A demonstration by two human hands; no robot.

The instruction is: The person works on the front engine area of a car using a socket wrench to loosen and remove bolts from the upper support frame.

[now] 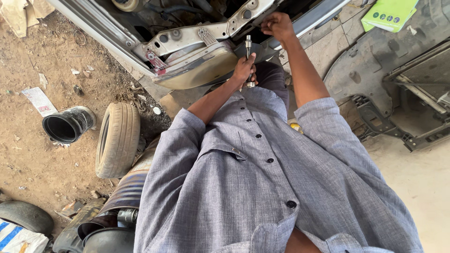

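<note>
Left of the grips, a worn black rubber tyre (118, 139) lies on the dirt. The left hand (243, 69) is closed tight around a slim steel socket wrench (248, 51), its shaft upright against the dented white metal car frame (187, 40). Just right and above, the right hand (277, 26) pinches the frame's edge, fingers curled shut. If the wrench slips off its fastener, knuckles could strike sharp metal.
</note>
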